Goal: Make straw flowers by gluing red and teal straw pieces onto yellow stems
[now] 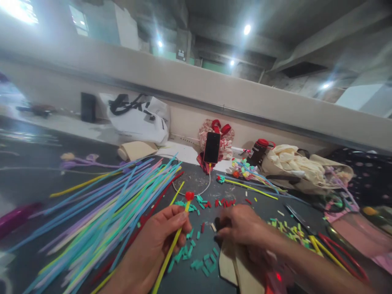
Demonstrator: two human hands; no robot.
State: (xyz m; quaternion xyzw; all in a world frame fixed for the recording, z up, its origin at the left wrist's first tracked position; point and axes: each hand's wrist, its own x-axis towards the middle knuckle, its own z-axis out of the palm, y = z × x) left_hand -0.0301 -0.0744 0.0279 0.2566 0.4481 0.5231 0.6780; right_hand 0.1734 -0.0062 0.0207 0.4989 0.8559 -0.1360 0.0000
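Observation:
My left hand (162, 234) pinches a yellow pipe cleaner (171, 248) below its top, where a small red piece (190, 196) sits. My right hand (240, 222) is curled above a pale wooden board (228, 261). Dark tips show at its fingers, and whatever they hold is too hidden to name. Short teal pieces (183, 253) lie between the hands, with short red pieces (225, 203) beyond them. Under my right forearm a red object with a glowing light (278, 277) is partly covered.
Many long pipe cleaners (107, 216) spread across the left. A phone (212, 148) leans on a patterned bag at the back. Finished-looking flower stems (245, 169), scissors with red handles (343, 249) and yellow-green bits (289, 230) lie right. A white bag (137, 122) stands back left.

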